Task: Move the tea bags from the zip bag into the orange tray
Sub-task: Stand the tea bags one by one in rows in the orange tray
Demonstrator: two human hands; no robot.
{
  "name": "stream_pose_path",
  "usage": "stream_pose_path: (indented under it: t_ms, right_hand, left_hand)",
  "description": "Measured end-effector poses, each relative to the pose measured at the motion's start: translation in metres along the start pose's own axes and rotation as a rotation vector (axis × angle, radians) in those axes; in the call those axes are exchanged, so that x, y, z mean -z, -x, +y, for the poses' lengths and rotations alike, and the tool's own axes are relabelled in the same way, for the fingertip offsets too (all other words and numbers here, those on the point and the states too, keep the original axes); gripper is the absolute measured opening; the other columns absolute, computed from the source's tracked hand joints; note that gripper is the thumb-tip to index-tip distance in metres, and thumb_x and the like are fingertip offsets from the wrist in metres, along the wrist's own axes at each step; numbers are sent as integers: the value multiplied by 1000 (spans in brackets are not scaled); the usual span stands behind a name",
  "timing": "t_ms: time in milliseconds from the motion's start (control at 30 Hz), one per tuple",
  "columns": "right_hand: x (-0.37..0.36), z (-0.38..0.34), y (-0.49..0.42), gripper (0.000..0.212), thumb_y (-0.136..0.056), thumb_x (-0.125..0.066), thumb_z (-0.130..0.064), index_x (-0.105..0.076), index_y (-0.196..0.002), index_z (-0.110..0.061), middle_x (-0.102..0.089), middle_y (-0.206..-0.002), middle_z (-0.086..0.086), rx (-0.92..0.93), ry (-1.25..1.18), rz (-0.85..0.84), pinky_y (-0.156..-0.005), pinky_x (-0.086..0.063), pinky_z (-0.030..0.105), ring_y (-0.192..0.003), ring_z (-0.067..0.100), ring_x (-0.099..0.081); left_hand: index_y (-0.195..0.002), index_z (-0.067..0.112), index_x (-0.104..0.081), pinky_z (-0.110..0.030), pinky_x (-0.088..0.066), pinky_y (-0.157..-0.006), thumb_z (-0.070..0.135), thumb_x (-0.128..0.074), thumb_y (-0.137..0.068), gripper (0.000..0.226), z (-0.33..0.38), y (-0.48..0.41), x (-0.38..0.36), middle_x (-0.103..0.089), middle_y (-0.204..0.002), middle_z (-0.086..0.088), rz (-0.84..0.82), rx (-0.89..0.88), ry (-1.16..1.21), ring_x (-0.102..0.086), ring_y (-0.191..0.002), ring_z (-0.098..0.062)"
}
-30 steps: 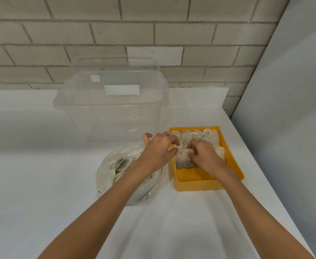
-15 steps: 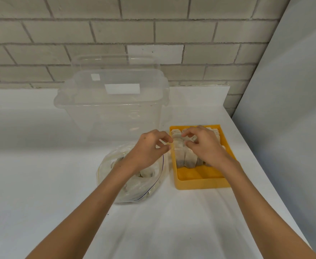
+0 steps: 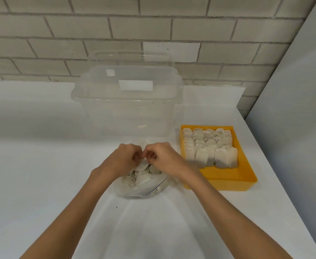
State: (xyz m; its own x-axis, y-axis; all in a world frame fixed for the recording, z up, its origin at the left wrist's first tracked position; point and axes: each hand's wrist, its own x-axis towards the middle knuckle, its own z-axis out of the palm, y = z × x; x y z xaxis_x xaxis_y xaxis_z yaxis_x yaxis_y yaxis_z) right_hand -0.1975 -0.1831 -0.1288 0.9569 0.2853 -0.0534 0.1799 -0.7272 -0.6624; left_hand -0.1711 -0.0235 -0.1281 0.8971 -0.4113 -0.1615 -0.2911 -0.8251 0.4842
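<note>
1. Two bare hands in view, both over one zip bag (image 3: pixel 144 186), which lies on the white bench (image 3: pixel 41 165) in the middle, near the front
2. Left hand (image 3: pixel 126 159): fingers curled inward at the bag's mouth, tips right next to the right hand's tips; can't tell if it pinches a tea bag or the plastic film, or nothing
3. Right hand (image 3: pixel 165 160): same pose, fingers curled down at the bag's mouth; what it grips can't be told either
4. Both forearms come in from the bottom edge and converge on the bag
5. Loose tea bags (image 3: pixel 141 174) lie heaped inside the zip bag, partly under the hands; several show, overlapped, no exact count
6. One orange tray (image 3: pixel 219 185) sits to the right of the zip bag, just beside it, near the bench's right edge
7. Packed tea bags (image 3: pixel 209 146) stand upright in rows, filling the tray's back part; about five in the front row, well over a dozen in all, exact total not countable; the front strip of the tray floor is bare
8. One clear plastic tub (image 3: pixel 129 109) stands behind the zip bag, left of the tray, with two white labels on it, one small and one larger
9. Brick wall (image 3: pixel 116 34) runs behind the bench, one grey panel (image 3: pixel 293 128) stands on the right
</note>
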Motion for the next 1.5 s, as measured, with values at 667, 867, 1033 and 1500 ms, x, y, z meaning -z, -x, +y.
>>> stream_pose_path:
  t_ms: [667, 867, 1033, 1500]
  right_hand:
    - [-38, 20, 5, 24, -88, -58, -23, -69, -109, -30, -67, -103, -1, -49, 51, 92, -81, -51, 38, -101, 19, -59]
    - [-31, 15, 7, 15, -87, -66, -25, -73, -98, -17, -63, -81, -11, -150, -272, 260, -67, -39, 6, -78, 5, -58]
    - [-18, 16, 10, 6, -87, -67, -20, -66, -87, -14, -63, -72, -1, -264, -686, 226, -58, -48, 26, -63, 13, -63]
    - [8, 8, 24, 17, -87, -67, -9, -65, -101, 0, -59, -69, 3, -234, -946, 229, -55, -49, 19, -58, 8, -58]
  left_hand:
    - [-132, 23, -51, -33, -44, -96, 54, -59, -62, 77, -23, 23, -31, -58, -122, 5, -19, 104, 141, -56, -113, -18]
    - [-112, 20, -65, -2, -43, -73, 21, -72, -84, 28, -16, 26, -22, -67, -101, 10, 163, 81, 408, -62, -91, -3]
    - [-110, 20, -67, -24, -54, -83, 20, -69, -87, 23, -3, 31, -16, -71, -101, 3, 198, 121, 719, -69, -93, -9]
    - [-117, 4, -61, -26, -58, -80, 13, -63, -89, 29, 19, 31, -19, -71, -103, -21, 16, 155, 1331, -69, -100, -30]
